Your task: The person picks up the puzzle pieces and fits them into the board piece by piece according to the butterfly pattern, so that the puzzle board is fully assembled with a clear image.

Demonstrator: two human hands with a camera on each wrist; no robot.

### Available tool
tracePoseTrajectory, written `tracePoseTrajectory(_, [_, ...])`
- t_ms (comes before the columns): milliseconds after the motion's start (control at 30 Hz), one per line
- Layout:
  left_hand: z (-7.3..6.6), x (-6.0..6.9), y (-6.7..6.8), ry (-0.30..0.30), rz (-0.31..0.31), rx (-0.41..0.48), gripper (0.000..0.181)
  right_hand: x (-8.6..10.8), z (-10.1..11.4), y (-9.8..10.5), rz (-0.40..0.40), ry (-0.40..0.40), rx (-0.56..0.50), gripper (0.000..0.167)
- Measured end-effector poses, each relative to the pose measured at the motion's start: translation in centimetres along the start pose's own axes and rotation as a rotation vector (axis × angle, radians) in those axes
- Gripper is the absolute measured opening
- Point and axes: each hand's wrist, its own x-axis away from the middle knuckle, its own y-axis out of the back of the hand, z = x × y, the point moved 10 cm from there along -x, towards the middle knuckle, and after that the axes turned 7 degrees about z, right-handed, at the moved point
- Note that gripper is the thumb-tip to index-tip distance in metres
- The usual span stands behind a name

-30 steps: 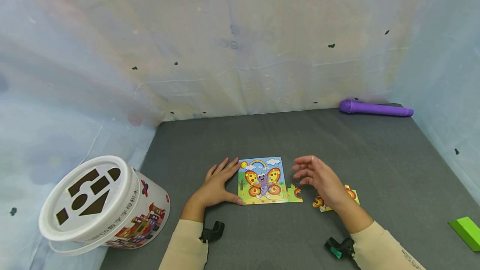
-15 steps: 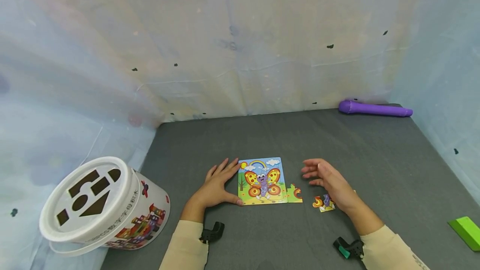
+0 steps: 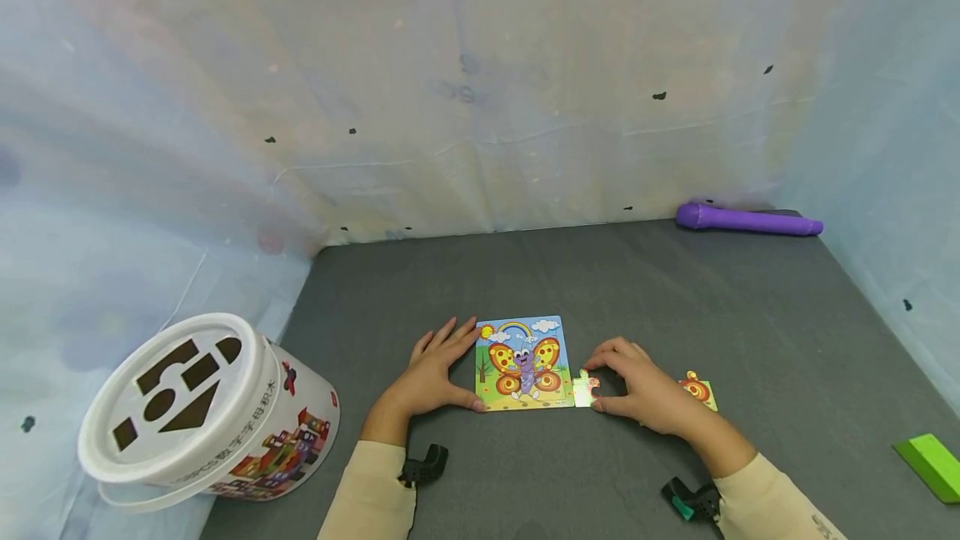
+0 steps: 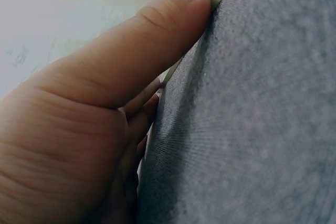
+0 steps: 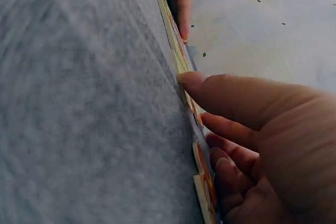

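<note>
A square butterfly picture (image 3: 523,363) lies flat on the dark table. My left hand (image 3: 432,373) is beside its left edge, fingers spread, with fingertips and thumb at the edge. Against the picture's lower right edge sits a small green puzzle piece (image 3: 583,391), pinched between the thumb and index finger of my right hand (image 3: 647,390). In the right wrist view, the right thumb (image 5: 231,90) touches a thin piece's edge. An orange and yellow piece (image 3: 699,391) lies right of the right hand. The purple piece is hidden in the head view.
A white bucket (image 3: 300,432) with a shape-cut lid stands at the left. A purple stick with a rounded end (image 3: 750,220) lies at the back right, against the cloth wall. A green block (image 3: 932,465) is near the right edge.
My right hand moved back left and down onto the green piece, which it now pinches. It covers the purple piece and has uncovered the orange one. My left hand stayed put.
</note>
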Motion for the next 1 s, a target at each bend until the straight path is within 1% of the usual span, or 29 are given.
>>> tracePoseTrajectory(133, [0.1,0.0,-0.1,0.006,0.004,0.001,0.130,-0.1,0.3,0.0,-0.025,0.012,-0.012,0.037])
tracePoseTrajectory(200, [0.0,0.0,-0.1,0.003,0.001,0.003,0.130,-0.1,0.4,0.0,-0.023,0.007,-0.031,0.034])
tracePoseTrajectory(267, [0.0,0.1,0.0,-0.003,-0.004,0.005,0.129,-0.1,0.4,-0.1,-0.014,-0.012,-0.050,0.027])
tracePoseTrajectory(400, [-0.2,0.0,0.0,-0.017,-0.011,0.006,0.129,-0.1,0.2,-0.1,-0.012,-0.070,-0.131,0.016])
tracePoseTrajectory(500, [-0.3,0.0,0.1,-0.025,-0.016,0.009,0.129,0.0,0.0,-0.1,-0.031,-0.089,-0.205,0.015])
tracePoseTrajectory(600, [-0.2,0.0,0.0,-0.019,-0.011,0.006,0.130,0.0,0.4,0.1,-0.064,-0.069,-0.256,0.016])
tracePoseTrajectory(767, [-0.3,0.1,0.1,-0.014,0.000,0.008,0.130,-0.4,1.9,0.0,-0.118,0.002,-0.285,0.011])
tracePoseTrajectory(900, [-0.3,0.2,0.1,-0.020,0.001,0.011,0.129,-1.0,3.2,-0.9,-0.102,0.033,-0.323,0.010])
tracePoseTrajectory(1000, [-0.3,0.2,0.1,-0.024,-0.001,0.006,0.129,-1.6,4.1,-1.7,-0.075,0.053,-0.337,0.013])
